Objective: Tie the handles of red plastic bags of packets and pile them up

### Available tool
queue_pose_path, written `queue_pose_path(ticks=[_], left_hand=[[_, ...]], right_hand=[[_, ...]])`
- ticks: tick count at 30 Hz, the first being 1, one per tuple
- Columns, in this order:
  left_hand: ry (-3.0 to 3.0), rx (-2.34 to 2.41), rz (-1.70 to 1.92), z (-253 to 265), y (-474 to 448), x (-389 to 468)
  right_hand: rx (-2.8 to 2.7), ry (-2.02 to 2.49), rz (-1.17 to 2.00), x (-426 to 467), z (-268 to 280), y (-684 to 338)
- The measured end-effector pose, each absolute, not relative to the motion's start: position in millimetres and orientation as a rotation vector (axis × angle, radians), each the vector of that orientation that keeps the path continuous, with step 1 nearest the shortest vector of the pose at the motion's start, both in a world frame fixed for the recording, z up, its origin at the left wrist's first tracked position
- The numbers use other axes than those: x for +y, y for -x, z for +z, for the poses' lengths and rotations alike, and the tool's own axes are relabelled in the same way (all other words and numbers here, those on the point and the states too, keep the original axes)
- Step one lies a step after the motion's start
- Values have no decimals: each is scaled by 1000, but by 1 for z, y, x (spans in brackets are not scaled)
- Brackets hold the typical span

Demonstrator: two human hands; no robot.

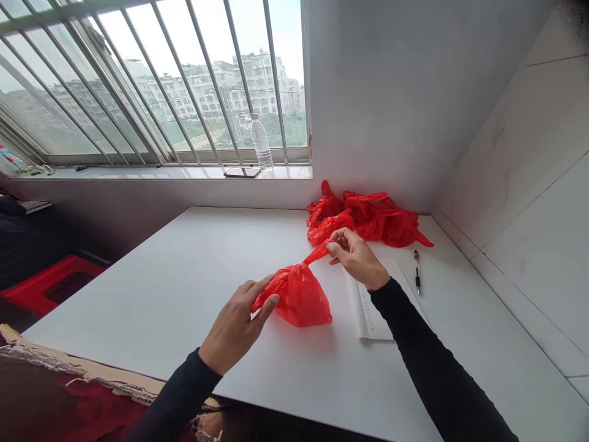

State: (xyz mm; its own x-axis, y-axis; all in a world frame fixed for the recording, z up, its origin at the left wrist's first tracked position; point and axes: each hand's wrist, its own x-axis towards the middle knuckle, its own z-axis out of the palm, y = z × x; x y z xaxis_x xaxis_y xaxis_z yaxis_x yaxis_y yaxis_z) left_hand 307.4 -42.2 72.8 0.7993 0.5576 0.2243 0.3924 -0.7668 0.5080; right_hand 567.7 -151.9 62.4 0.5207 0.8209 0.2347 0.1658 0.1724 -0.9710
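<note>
A red plastic bag (301,301), bunched together near its top, rests on the white table (221,245) in front of me. My right hand (352,255) pinches one of its handles, which is drawn up to the right in a twisted strip. On the bag's left side, my left hand (243,316) holds the gathered plastic between thumb and fingers; its fingertips are partly hidden behind the plastic. What the bag contains cannot be made out.
Crumpled red plastic bags (381,218) lie against the wall. Beneath my right arm is a notebook (375,316), with a pen (417,273) to its right. A water bottle (261,144) and a phone (242,172) sit on the sill. A torn cardboard box (87,374) borders the table's front-left edge.
</note>
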Motion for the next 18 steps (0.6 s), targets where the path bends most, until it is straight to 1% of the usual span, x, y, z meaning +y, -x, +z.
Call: queue_pose_path(ticks=[3, 6, 10, 12, 15, 18], left_hand=[[-2564, 802, 466, 71, -317, -43], [-2585, 858, 452, 70, -318, -41], [-2503, 727, 586, 69, -327, -37], [-2467, 631, 551, 65, -338, -34], [-2494, 573, 464, 62, -353, -31], [-2484, 632, 517, 72, -347, -27]], right_hand=[[-899, 1292, 624, -150, 63, -564], [-794, 1225, 733, -149, 64, -559], [-780, 1138, 813, -151, 74, -546], [-830, 1106, 836, -153, 78, -539], [-904, 1103, 849, -157, 80, -533], [-920, 1165, 769, -162, 78, -534]])
